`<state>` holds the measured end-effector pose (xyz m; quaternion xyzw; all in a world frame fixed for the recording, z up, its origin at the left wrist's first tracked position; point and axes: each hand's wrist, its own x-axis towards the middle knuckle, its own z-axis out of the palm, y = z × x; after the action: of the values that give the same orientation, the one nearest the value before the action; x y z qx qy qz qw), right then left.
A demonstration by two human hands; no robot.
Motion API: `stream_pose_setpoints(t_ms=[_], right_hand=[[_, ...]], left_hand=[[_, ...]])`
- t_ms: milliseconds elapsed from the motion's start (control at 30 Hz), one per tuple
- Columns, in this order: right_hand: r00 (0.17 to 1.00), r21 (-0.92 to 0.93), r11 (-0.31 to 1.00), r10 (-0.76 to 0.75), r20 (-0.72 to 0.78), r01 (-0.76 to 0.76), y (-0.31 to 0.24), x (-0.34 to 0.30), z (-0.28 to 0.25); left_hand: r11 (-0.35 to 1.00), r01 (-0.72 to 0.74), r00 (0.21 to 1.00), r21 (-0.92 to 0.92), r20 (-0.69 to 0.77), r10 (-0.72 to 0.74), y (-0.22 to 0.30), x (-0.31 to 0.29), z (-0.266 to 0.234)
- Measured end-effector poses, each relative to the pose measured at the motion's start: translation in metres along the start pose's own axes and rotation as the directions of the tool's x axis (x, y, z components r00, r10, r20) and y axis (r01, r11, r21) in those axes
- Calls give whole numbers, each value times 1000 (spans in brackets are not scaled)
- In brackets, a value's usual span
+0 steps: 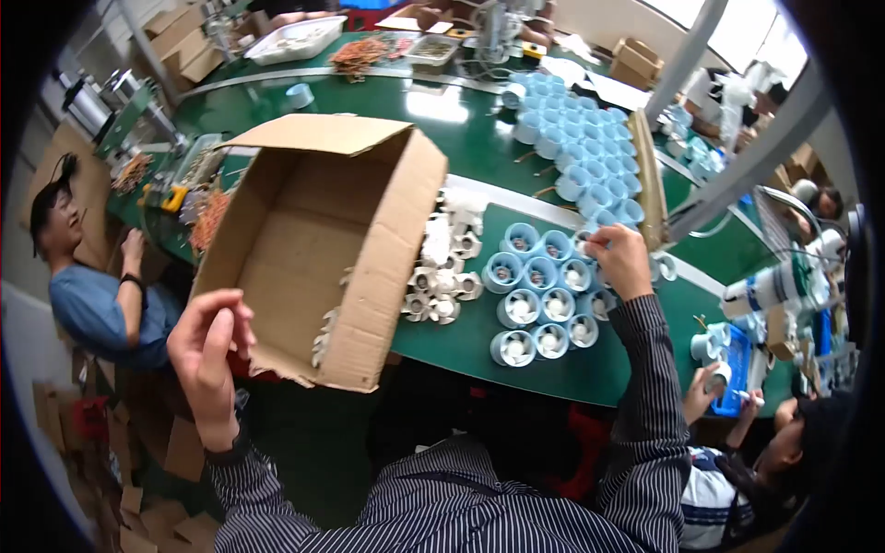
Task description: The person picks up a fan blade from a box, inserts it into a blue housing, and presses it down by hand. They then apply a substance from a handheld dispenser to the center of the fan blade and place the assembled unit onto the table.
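Observation:
My left hand (212, 355) is held up with fingers curved and apart, in front of the near left corner of an open cardboard box (369, 295). Nothing shows in it. My right hand (624, 263) reaches over the cluster of light blue cups, its thumb and fingertips pinched at a cup near the right back. What they pinch is too small to tell. White bladed pieces sit inside the front cups (513, 348); small metal-looking parts show in the back ones (522, 238). Between box and cups lies a pile of white plastic pieces (444, 276).
More blue cups (581, 138) stand in rows farther back on the green table (442, 346), beside a cardboard strip (651, 184). A metal post (765, 138) slants at right. Co-workers sit at left (111, 304) and lower right (774, 452), the latter by a blue tray (735, 369).

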<state>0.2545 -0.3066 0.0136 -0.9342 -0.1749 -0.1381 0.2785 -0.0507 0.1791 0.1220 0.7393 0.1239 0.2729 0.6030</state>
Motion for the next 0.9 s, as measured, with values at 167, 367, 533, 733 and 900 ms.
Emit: stream_pose_setpoints(t_ms=[167, 367, 533, 733, 900], right_hand=[[993, -39, 999, 7, 122, -3, -8, 2, -4], [993, 48, 993, -113, 26, 112, -24, -7, -8], [991, 110, 991, -88, 97, 77, -79, -29, -35], [959, 182, 974, -172, 227, 132, -135, -70, -57], [935, 221, 969, -179, 305, 114, -156, -84, -52]], left_hand=[[655, -196, 980, 730, 162, 112, 17, 78, -28], [391, -501, 848, 772, 528, 44, -34, 141, 16], [640, -506, 528, 578, 794, -301, -111, 134, 63], [728, -514, 547, 453, 827, -128, -145, 117, 88], [714, -506, 405, 484, 864, -299, -118, 124, 76]])
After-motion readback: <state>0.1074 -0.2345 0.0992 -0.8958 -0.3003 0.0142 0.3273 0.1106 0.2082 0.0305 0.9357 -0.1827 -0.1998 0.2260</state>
